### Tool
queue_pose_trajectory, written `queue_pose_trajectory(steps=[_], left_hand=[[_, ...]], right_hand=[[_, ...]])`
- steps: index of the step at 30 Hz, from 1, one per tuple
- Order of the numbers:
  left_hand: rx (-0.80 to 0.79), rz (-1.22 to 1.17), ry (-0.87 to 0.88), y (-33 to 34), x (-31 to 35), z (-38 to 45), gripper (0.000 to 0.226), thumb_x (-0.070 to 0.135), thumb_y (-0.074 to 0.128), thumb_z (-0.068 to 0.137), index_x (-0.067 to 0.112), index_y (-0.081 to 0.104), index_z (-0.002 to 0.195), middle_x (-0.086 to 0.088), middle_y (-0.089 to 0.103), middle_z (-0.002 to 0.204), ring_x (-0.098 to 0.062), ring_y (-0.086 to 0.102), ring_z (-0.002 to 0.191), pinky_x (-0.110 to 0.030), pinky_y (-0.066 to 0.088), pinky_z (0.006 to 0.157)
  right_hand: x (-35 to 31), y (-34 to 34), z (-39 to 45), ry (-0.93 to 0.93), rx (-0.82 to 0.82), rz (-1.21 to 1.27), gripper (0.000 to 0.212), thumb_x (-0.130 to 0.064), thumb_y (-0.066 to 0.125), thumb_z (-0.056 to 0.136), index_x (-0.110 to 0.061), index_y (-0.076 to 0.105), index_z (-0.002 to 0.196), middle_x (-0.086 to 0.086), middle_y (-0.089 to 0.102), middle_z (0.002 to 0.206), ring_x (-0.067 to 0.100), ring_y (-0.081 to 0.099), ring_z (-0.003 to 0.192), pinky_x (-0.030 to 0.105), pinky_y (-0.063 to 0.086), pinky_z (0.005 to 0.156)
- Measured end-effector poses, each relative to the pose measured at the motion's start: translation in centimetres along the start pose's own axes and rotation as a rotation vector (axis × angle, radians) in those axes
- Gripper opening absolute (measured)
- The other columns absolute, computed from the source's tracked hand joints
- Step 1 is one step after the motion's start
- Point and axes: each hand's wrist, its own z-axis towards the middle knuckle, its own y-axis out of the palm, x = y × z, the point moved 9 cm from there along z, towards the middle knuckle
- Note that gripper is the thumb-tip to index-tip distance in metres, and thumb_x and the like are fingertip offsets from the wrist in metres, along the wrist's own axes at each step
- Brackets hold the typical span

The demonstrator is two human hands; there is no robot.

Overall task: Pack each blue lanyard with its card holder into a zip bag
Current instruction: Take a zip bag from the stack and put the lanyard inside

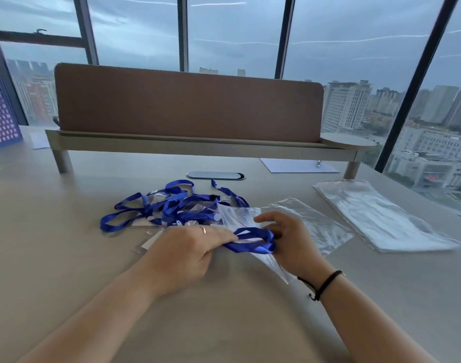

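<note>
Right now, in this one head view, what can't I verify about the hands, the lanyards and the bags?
- Left hand: its fingertips hide where it grips the lanyard.
- Right hand: its curled fingers hide its hold on the zip bag, and whether the bag's mouth is open.
- Lanyard pile: too tangled to count; the clear card holders are blurred.
- Bag stack: glare hides the number of bags.

Blue lanyard (253, 241); clear zip bag (313, 226).

Free: bare beige desk (66, 218) at 6 and 9 o'clock.
Blocked: tangled blue ribbon lanyards (166, 208) at 11; clear plastic bag stack (381, 218) at 2.
</note>
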Motion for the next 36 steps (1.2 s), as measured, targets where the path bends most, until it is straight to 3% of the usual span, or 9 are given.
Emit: queue_pose_trajectory(steps=[3, 9, 12, 15, 19, 24, 27, 31, 36], left_hand=[[0.012, 0.056, 0.007, -0.3, -0.1, 0.0, 0.052, 0.009, 0.046, 0.081, 0.030, 0.069, 0.123, 0.016, 0.070, 0.121, 0.000, 0.063, 0.113, -0.018, 0.053, 0.087], [-0.032, 0.179, 0.004, 0.8, -0.9, 0.2, 0.063, -0.006, 0.060, 0.069, 0.024, 0.070, 0.123, 0.009, 0.071, 0.122, -0.011, 0.067, 0.112, -0.028, 0.057, 0.087], [-0.031, 0.302, 0.029, 1.4, -0.2, 0.6, 0.053, 0.004, 0.052, 0.074, 0.023, 0.072, 0.119, 0.005, 0.073, 0.118, -0.019, 0.072, 0.103, -0.035, 0.061, 0.078], [-0.044, 0.411, 0.051, 2.1, 0.8, 1.1, 0.042, 0.018, 0.041, 0.088, 0.020, 0.074, 0.114, 0.001, 0.076, 0.110, -0.024, 0.073, 0.093, -0.036, 0.061, 0.074], [-0.116, 0.506, 0.030, 3.5, 0.9, 1.2, 0.029, 0.012, 0.068, 0.081, 0.021, 0.072, 0.109, 0.003, 0.075, 0.098, -0.025, 0.071, 0.083, -0.037, 0.057, 0.069], [-0.083, 0.520, 0.006, 2.8, 1.1, 1.4, 0.033, 0.012, 0.078, 0.072, 0.020, 0.074, 0.103, 0.002, 0.074, 0.087, -0.024, 0.069, 0.073, -0.035, 0.055, 0.059], [-0.070, 0.539, 0.036, 1.9, 2.3, 1.4, 0.021, 0.013, 0.082, 0.064, 0.020, 0.075, 0.083, 0.000, 0.066, 0.066, -0.022, 0.062, 0.058, -0.029, 0.044, 0.048], [-0.085, 0.572, 0.110, 2.2, 3.7, 1.4, 0.009, 0.013, 0.065, 0.069, 0.019, 0.068, 0.064, -0.001, 0.057, 0.057, -0.021, 0.054, 0.048, -0.027, 0.035, 0.043], [-0.167, 0.503, 0.151, 4.0, 3.9, 1.6, 0.036, 0.016, 0.035, 0.084, 0.017, 0.069, 0.074, -0.003, 0.062, 0.059, -0.024, 0.059, 0.050, -0.030, 0.048, 0.041]], right_hand=[[0.5, -0.5, 0.1, 0.044, 0.051, 0.041, 0.034, 0.009, 0.065, 0.083, -0.024, 0.067, 0.093, -0.004, 0.077, 0.078, 0.016, 0.073, 0.075, 0.030, 0.058, 0.073], [-0.2, -0.7, 0.0, 0.010, 0.078, 0.032, 0.033, 0.004, 0.065, 0.084, -0.028, 0.069, 0.089, -0.008, 0.077, 0.079, 0.009, 0.072, 0.076, 0.029, 0.058, 0.077], [-1.3, 0.0, -0.3, -0.060, 0.074, -0.009, 0.035, 0.005, 0.067, 0.081, -0.030, 0.069, 0.088, -0.005, 0.077, 0.080, 0.015, 0.072, 0.074, 0.032, 0.060, 0.074], [-2.2, 0.1, -0.6, -0.113, 0.094, -0.061, 0.033, 0.000, 0.069, 0.081, -0.032, 0.069, 0.090, -0.008, 0.075, 0.080, 0.010, 0.069, 0.070, 0.022, 0.057, 0.068], [-2.9, -0.5, -1.0, -0.150, 0.164, -0.088, 0.027, -0.005, 0.067, 0.084, -0.030, 0.070, 0.096, -0.015, 0.074, 0.081, 0.004, 0.066, 0.073, 0.014, 0.053, 0.067], [-3.8, -0.1, -1.5, -0.188, 0.141, -0.071, 0.026, -0.004, 0.068, 0.084, -0.027, 0.072, 0.096, -0.014, 0.075, 0.084, 0.006, 0.068, 0.075, 0.012, 0.052, 0.068], [-5.2, 0.8, -2.1, -0.274, 0.106, -0.065, 0.026, -0.003, 0.068, 0.084, -0.024, 0.074, 0.098, -0.015, 0.075, 0.085, 0.008, 0.069, 0.077, 0.014, 0.054, 0.070], [-6.1, 1.5, -2.6, -0.331, 0.077, -0.028, 0.025, -0.002, 0.067, 0.084, -0.021, 0.076, 0.097, -0.016, 0.075, 0.085, 0.007, 0.070, 0.081, 0.016, 0.055, 0.075], [-6.3, 1.3, -2.6, -0.295, 0.054, 0.106, 0.028, -0.002, 0.065, 0.086, -0.027, 0.075, 0.093, -0.013, 0.076, 0.088, 0.007, 0.072, 0.088, 0.025, 0.057, 0.083]])
